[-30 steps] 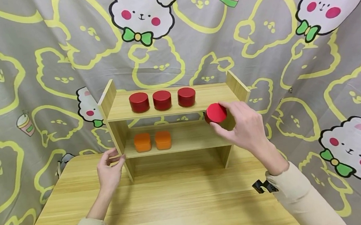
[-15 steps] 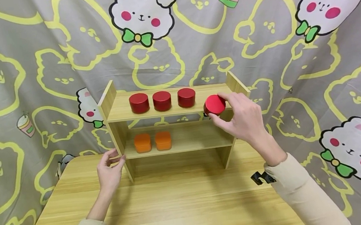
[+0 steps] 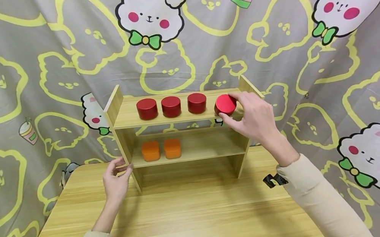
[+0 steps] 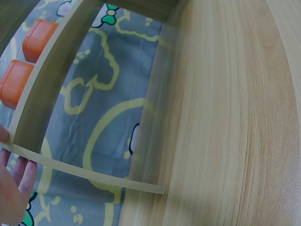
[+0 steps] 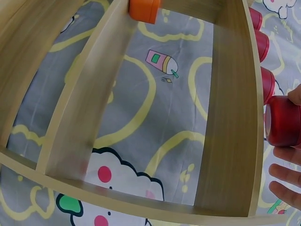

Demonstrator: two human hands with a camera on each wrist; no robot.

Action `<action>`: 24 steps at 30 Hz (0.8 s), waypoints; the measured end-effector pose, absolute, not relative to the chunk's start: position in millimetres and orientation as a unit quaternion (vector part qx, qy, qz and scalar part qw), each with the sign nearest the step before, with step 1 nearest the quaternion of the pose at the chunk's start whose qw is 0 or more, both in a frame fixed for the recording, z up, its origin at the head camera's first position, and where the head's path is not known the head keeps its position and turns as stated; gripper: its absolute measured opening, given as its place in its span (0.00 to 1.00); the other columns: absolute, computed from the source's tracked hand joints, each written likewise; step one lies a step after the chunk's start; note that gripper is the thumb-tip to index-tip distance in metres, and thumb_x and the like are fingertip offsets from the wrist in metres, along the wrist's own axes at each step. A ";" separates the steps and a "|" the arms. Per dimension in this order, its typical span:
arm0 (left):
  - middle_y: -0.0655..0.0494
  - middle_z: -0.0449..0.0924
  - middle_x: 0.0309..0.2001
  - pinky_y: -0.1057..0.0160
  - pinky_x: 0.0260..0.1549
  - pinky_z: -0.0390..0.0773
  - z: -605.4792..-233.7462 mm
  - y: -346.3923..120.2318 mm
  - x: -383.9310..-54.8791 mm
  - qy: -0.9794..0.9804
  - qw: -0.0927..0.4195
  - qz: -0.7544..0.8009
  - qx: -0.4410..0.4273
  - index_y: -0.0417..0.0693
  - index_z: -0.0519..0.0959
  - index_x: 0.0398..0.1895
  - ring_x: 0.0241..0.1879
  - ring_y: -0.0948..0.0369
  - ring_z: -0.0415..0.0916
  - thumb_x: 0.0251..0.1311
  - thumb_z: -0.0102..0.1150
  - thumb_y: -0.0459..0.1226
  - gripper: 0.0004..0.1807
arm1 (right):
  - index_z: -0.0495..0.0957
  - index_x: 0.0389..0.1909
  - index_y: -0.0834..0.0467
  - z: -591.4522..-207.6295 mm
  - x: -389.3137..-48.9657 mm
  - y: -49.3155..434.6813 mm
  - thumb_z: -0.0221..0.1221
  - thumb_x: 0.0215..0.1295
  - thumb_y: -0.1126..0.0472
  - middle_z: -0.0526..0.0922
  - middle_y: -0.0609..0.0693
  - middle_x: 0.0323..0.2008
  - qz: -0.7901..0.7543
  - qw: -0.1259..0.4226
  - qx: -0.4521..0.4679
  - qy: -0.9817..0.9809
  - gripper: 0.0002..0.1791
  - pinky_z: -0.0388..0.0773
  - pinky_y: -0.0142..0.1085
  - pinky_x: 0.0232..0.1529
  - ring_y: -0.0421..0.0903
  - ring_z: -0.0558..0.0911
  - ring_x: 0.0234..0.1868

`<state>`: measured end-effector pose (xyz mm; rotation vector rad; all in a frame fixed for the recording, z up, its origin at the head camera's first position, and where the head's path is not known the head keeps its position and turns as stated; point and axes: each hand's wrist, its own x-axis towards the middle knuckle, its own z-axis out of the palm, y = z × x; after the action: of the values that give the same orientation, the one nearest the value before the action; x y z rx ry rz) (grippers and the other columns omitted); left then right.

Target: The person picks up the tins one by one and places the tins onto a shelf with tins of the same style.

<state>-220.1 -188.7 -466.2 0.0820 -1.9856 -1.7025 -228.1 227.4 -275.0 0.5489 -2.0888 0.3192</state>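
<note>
My right hand [image 3: 256, 116] pinches a round red tin [image 3: 225, 105] between thumb and fingers, tilted at the top board's front edge, right of three standing red tins [image 3: 171, 107]. In the right wrist view the held tin [image 5: 283, 122] shows just above the board; a small gap seems to lie under it. My left hand [image 3: 116, 181] holds the left side panel of the wooden shelf [image 3: 187, 160]. Thumb and fingers lie on either side of that panel's edge [image 4: 84, 170] in the left wrist view.
Two orange square containers [image 3: 161, 150] stand at the left of the middle board. The shelf rests on a wooden table [image 3: 185, 214]. A grey cartoon-print curtain [image 3: 284, 67] hangs behind and at both sides. Upright end panels [image 3: 250, 85] rise at the top board's ends.
My right hand has lifted the red tin from below the top board's front edge to that board's level. My left hand has stayed at the side panel.
</note>
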 end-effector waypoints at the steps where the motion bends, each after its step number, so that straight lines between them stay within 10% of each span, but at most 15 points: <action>1: 0.74 0.77 0.39 0.83 0.38 0.84 -466.0 -188.4 -220.0 -0.732 0.260 -0.629 0.030 0.36 0.82 0.58 0.36 0.78 0.80 0.62 0.70 0.26 0.20 | 0.83 0.55 0.57 -274.7 -229.3 227.6 0.71 0.58 0.42 0.89 0.54 0.41 0.129 0.459 0.222 -0.851 0.30 0.78 0.47 0.23 0.52 0.84 0.37; 24: 0.73 0.76 0.39 0.83 0.38 0.84 -466.7 -187.6 -220.1 -0.733 0.263 -0.627 0.035 0.37 0.82 0.57 0.36 0.78 0.79 0.62 0.70 0.25 0.19 | 0.83 0.57 0.57 -272.5 -249.6 227.9 0.68 0.62 0.41 0.90 0.55 0.46 0.105 0.420 0.205 -0.878 0.30 0.82 0.49 0.26 0.55 0.86 0.42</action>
<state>-220.1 -187.6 -466.7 0.0940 -1.9815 -1.6942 -249.6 227.9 -272.5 0.5148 -2.2007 0.2642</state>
